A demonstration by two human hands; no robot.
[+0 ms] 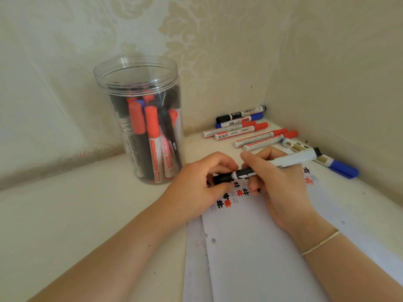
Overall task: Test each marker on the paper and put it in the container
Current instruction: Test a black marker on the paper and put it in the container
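Over the paper (pixel 250 247), the right hand (pixel 277 177) grips the black marker (pixel 272 165) and the left hand (pixel 196 184) pinches its cap; pull straight, then test beside the far marks.

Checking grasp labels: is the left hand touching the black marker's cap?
Touching. In the head view the left hand has its fingers and thumb curled around the black cap of the marker, which the right hand holds by the barrel.
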